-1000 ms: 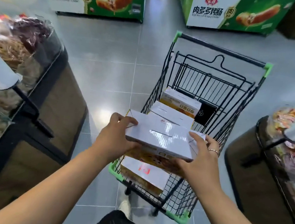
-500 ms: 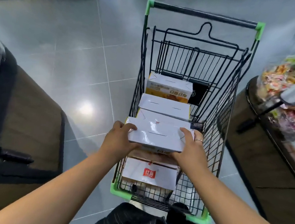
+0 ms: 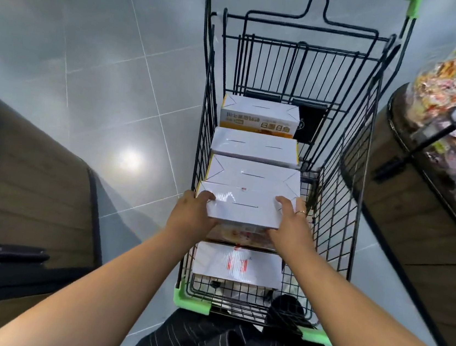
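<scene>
White carton (image 3: pixel 242 207) at centre frame, inside the wire shopping cart (image 3: pixel 339 215). The left hand (image 3: pixel 191 215) and right hand (image 3: pixel 290 226) curl round its ends. Lower it level, flush against the neighbouring carton (image 3: pixel 254 173) just above, and slip fingers out last.

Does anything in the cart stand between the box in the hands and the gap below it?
Nothing visible does. The held box is over the gap between a white box beyond it and the red-printed box nearer the person; the gap's bottom is hidden.
</scene>
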The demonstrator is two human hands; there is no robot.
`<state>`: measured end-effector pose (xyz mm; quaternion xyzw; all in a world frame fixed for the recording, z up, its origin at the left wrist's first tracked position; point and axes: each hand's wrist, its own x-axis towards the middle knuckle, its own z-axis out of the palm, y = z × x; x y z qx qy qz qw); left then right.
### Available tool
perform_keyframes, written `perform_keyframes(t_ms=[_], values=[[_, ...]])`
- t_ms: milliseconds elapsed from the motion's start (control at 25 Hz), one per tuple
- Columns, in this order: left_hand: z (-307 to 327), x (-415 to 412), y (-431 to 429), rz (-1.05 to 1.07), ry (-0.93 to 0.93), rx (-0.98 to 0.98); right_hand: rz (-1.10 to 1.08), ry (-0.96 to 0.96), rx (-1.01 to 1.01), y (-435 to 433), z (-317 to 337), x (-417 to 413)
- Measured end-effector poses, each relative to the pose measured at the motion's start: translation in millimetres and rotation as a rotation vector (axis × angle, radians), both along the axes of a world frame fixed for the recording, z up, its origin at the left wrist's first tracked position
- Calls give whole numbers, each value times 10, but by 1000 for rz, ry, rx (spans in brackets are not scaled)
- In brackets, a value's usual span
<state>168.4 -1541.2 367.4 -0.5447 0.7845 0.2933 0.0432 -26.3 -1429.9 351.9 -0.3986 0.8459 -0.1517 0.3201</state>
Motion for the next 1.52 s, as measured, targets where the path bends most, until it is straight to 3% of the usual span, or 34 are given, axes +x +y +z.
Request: perform_keyframes(t_ms=[360, 640, 960, 1280, 1520], values=[[12, -115, -6, -115, -129, 36, 65, -18, 46, 9, 27, -10], [651, -535, 61, -264, 20, -55, -69, 3, -81, 335, 598, -211], [1662, -1396, 775, -530, 233, -208, -249, 181, -207, 1283, 1631, -779], [2428, -2157, 2314, -802, 419, -247, -452, 340, -307, 3112, 2435, -1158], [2938, -2759, 4064, -1136, 599, -264, -688, 422, -339, 5130, 2912, -1256]])
